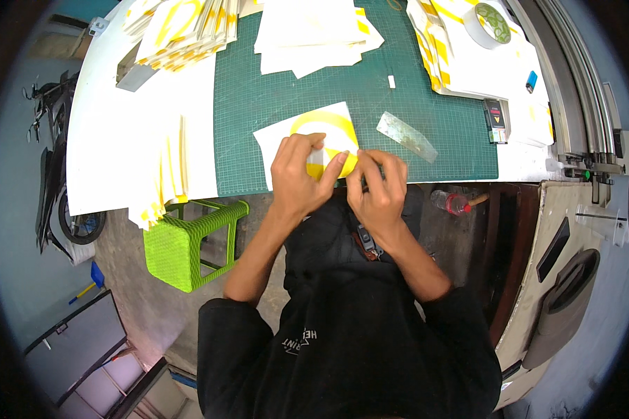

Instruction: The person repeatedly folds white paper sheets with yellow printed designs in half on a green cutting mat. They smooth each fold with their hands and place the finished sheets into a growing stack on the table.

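Observation:
A white paper sheet with a yellow curved print [339, 120] lies at the near edge of the green cutting mat [248, 105]. My left hand [299, 171] rests on its near part, fingers curled and thumb pressed against the yellow area. With closed fingers, my right hand [379, 183] pinches the sheet's near right corner. The paper looks bent up a little between the two thumbs. A translucent flat strip [407, 137], scuffed and shaped like a scraper, lies on the mat to the right of the sheet.
White sheets [307, 42] lie at the mat's far side. Yellow-and-white stacks stand far left [189, 31] and far right [430, 52], with a tape roll [488, 26], blue lighter [531, 82] and small dark box [495, 121] at right. A green stool [171, 255] stands below the table.

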Demonstrator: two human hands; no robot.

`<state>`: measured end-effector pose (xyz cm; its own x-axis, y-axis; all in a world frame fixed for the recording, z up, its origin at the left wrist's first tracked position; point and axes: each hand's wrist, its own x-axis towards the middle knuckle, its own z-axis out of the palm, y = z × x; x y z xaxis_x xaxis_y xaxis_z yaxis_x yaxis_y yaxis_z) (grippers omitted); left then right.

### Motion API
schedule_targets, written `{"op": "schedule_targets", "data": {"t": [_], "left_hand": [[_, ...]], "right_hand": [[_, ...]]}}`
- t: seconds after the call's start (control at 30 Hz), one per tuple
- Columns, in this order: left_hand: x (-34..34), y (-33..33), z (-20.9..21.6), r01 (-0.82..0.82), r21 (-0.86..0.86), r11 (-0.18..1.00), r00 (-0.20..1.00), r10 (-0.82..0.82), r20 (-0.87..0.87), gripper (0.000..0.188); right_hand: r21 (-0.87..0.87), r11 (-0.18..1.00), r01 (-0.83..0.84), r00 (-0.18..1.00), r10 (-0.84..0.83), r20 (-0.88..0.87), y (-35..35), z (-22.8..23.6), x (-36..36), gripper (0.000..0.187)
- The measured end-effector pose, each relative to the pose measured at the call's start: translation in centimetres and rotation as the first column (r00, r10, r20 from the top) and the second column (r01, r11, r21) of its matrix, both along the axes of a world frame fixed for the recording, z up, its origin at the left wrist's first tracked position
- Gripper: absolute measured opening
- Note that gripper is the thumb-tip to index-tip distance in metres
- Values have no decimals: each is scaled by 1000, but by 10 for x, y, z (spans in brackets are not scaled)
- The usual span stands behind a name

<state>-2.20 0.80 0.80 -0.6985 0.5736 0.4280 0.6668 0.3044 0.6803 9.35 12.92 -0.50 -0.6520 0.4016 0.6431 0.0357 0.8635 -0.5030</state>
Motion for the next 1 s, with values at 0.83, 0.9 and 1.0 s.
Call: {"op": "schedule_targets", "data": {"t": [0.83, 0.9, 1.0], "left_hand": [[-96, -281, 15, -928, 201, 314, 370, 845, 387, 68], [-83, -279, 13, -955, 180, 236, 251, 966, 62, 71], [-60, -264, 22, -944, 212, 252, 238, 967, -88, 69]], "right_hand": [[376, 920, -113, 987, 59, 152, 97, 8, -165, 33], [518, 852, -69, 984, -26, 174, 110, 7, -189, 28], [625, 761, -177, 939, -60, 339, 127, -4, -206, 18]]}}
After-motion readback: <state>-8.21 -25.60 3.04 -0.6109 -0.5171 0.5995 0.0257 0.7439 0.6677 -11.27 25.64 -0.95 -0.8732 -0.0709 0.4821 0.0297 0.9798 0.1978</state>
